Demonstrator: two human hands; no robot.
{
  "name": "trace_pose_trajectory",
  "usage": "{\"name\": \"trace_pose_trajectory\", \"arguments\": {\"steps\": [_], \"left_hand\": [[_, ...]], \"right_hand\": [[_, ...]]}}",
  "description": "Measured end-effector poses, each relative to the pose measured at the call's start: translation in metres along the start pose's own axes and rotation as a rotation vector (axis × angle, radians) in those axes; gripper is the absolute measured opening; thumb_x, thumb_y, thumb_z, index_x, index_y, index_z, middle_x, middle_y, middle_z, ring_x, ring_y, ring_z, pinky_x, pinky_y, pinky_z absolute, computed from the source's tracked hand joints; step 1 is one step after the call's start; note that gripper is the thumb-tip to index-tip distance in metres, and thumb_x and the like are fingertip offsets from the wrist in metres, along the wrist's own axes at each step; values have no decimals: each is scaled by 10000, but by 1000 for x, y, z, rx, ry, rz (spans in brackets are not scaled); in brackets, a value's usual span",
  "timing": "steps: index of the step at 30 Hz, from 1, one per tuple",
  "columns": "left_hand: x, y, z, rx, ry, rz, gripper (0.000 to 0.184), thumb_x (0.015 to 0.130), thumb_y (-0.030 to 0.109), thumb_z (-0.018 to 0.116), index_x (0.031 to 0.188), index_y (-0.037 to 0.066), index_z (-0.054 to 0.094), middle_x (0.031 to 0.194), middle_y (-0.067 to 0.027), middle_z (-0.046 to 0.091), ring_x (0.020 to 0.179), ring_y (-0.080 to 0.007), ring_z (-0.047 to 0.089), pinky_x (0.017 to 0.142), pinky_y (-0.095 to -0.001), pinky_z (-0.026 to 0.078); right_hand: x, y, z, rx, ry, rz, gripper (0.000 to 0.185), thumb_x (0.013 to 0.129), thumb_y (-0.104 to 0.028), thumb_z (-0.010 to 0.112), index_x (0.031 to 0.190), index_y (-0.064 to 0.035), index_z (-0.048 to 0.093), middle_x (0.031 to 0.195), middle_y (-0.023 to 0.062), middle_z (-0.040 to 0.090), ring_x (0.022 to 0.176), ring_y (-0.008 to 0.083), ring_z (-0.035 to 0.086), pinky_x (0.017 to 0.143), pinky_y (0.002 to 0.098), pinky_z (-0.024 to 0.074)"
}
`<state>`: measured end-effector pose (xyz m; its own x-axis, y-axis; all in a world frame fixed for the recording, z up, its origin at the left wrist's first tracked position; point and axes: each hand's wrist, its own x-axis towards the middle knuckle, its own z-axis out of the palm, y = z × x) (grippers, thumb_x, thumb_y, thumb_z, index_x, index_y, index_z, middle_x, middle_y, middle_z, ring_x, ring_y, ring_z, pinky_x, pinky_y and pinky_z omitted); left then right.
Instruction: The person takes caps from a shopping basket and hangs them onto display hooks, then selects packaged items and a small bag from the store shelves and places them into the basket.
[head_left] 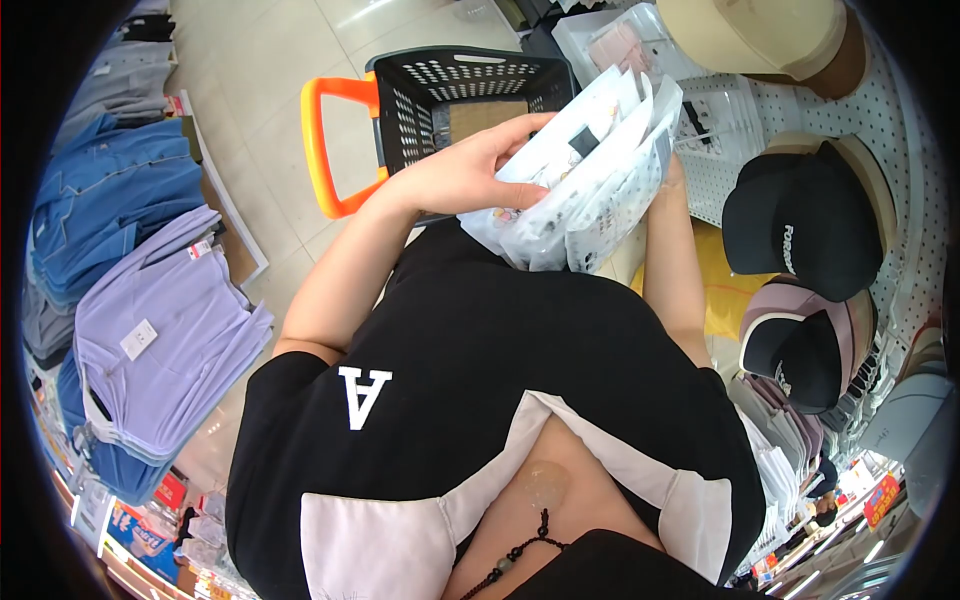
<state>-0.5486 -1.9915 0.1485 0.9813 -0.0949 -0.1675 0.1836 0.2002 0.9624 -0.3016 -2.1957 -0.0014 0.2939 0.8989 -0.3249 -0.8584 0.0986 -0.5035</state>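
In front of my chest I hold a bundle of flat, clear plastic packages (610, 160) with small printed patterns on white contents. My left hand (490, 175) grips the bundle from the left, thumb lying across the front of one package and the other fingers reaching between or behind the packs. At the bundle's right edge, my right hand (674, 180) supports it from behind; its fingers are mostly hidden by the plastic. Beyond my left hand stands a black shopping basket (470, 65) with an orange handle (312, 150) and something brown and flat inside.
On the right, caps (805, 215) hang from a white pegboard (790, 110), with more packages (715, 125) beside them. A yellow bag-like item (720, 275) lies below. Folded lilac clothes (160, 320) and blue clothes (120, 200) line the left side of the tiled aisle (270, 110).
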Motion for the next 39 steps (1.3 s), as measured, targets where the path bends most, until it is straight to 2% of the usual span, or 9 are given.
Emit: {"name": "trace_pose_trajectory", "arguments": {"steps": [6,9,11,15,21,24,30,36,39], "left_hand": [[-2,12,11,119,124,-104,832,738,83,654,1417,127,175,1197,-102,475,1069,-183,457,892,-313,403],[1,1,10,308,182,178,857,719,120,690,1413,132,187,1159,-107,481,1019,-191,485,822,-317,444],[-1,7,9,238,178,73,855,688,272,745,1366,70,266,1066,-132,532,906,-171,553,755,-286,458],[-5,14,10,157,187,-111,769,672,282,757,1283,31,364,1029,-114,556,842,-150,564,702,-274,467],[-3,-1,-3,-184,181,-103,546,890,436,479,1204,-11,458,1063,-94,562,953,-140,540,802,-270,450],[0,-9,-16,-200,180,-241,590,865,436,524,1219,-30,441,1102,-118,553,995,-158,541,839,-278,450],[3,-35,-21,-351,217,-269,533,766,199,665,1188,-43,445,1093,-146,565,982,-188,574,850,-327,474],[-12,-54,-12,-551,333,-198,484,709,25,678,1137,-47,464,1057,-141,585,938,-193,598,831,-323,490],[-17,-53,-3,-593,413,-136,474,719,22,671,1139,-44,462,1048,-136,588,936,-192,599,832,-320,489]], "right_hand": [[10,0,11,-102,35,-5,476,777,-122,622,1202,27,467,1138,153,563,1014,228,578,826,346,501],[16,0,4,-153,3,25,486,766,-115,637,1200,24,469,1125,136,572,986,208,593,803,322,511],[18,1,1,-181,8,49,486,744,-101,666,1181,12,487,1093,114,589,941,190,611,777,301,520],[21,0,-1,-129,6,139,435,747,-56,645,1158,-9,510,1058,94,607,907,173,621,773,292,519],[14,-19,42,-322,-21,62,255,786,-75,627,1029,-10,586,929,69,640,797,124,627,703,239,510],[19,-36,63,-515,-31,144,154,789,-91,630,925,-22,606,832,36,636,715,84,605,632,214,490],[15,-40,106,-706,142,87,142,786,-148,659,874,-47,610,782,17,623,675,73,586,605,211,475],[-17,-9,148,-344,335,-184,357,891,-327,523,1085,-27,526,974,66,604,910,142,577,790,267,468],[-32,25,147,-349,234,-273,487,918,-312,472,1292,-45,308,1190,98,484,1076,153,489,871,302,429]]}}
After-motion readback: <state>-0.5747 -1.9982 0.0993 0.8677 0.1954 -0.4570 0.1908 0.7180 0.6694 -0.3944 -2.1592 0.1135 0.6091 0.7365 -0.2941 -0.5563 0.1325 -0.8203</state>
